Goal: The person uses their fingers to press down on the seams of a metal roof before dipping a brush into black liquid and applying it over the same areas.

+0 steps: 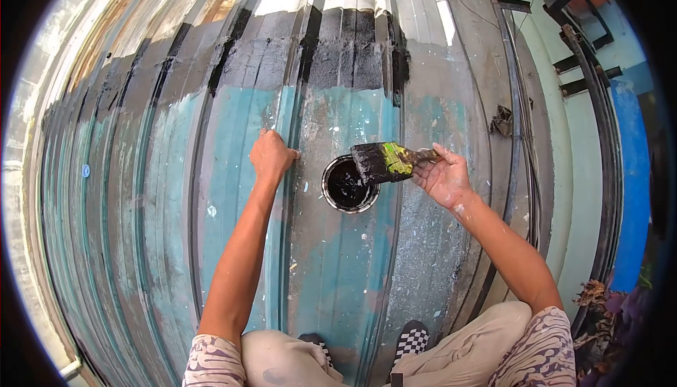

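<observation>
The right hand [446, 177] is clamping its thumb and fingers on the handle of a brush [389, 161]. The brush is lying crosswise to the left of that grip: a narrow, grimy handle is widening into a neck smeared yellow-green, and the broad, flat block of bristles is hanging dark and matted with black. White specks are crusting the wrist just behind the grip.

To the left of the grip, a round can [350, 209] is standing under the bristle end, its pale rim streaking with black. Inside it, thick paint [345, 181] is gleaming wet. The bristles are overlapping the can's right edge in this view; whether they are touching it, I cannot tell.

Farther left, past the can, the left hand [271, 154] is curling its fingers beside a raised rib, thumb pointing towards the can; whether it is gripping anything, I cannot tell.

Under both hands a sheet [331, 267] is running in long, straight ribs, its chalky teal coat wearing through to scuffed grey with white flecks. Beyond the grip, a rough-edged black band [261, 56] is crossing the ribs, looking glossy and grainy. To the right of the grip, thin cables [529, 133] are running lengthwise. Nearer the body, checkered shoes [411, 340] are flanking the space below the can.
</observation>
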Demonstrator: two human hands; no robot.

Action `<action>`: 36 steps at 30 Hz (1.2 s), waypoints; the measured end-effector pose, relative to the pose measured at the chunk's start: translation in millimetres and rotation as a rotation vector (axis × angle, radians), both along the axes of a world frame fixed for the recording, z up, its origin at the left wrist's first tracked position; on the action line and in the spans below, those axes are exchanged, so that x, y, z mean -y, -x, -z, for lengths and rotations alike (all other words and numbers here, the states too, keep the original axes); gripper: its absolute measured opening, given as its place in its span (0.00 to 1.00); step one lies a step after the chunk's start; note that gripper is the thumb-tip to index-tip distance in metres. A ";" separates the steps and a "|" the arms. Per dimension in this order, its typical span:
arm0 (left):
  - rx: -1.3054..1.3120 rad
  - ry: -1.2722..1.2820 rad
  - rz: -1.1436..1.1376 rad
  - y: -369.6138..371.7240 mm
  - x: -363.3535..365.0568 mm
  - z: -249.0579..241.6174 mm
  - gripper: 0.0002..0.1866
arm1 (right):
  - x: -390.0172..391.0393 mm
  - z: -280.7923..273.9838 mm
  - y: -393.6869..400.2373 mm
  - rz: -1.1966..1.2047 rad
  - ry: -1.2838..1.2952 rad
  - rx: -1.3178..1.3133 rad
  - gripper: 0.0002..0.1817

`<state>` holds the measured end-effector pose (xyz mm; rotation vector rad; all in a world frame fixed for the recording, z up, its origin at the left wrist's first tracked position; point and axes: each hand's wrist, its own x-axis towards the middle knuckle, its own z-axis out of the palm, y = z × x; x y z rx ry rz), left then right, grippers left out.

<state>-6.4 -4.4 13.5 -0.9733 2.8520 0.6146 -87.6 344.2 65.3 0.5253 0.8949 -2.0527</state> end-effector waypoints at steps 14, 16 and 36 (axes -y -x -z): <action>0.007 0.036 0.020 -0.3 0.0 9.4 0.21 | 4.9 -38.4 240.3 0.146 -0.723 -1.061 0.12; -0.002 0.055 0.030 1.7 -1.0 9.5 0.22 | 19.1 -26.8 267.9 0.095 -0.927 -1.224 0.13; 0.041 0.063 0.066 6.9 -0.5 5.8 0.21 | 73.5 -4.8 345.9 -0.622 -1.255 -1.433 0.13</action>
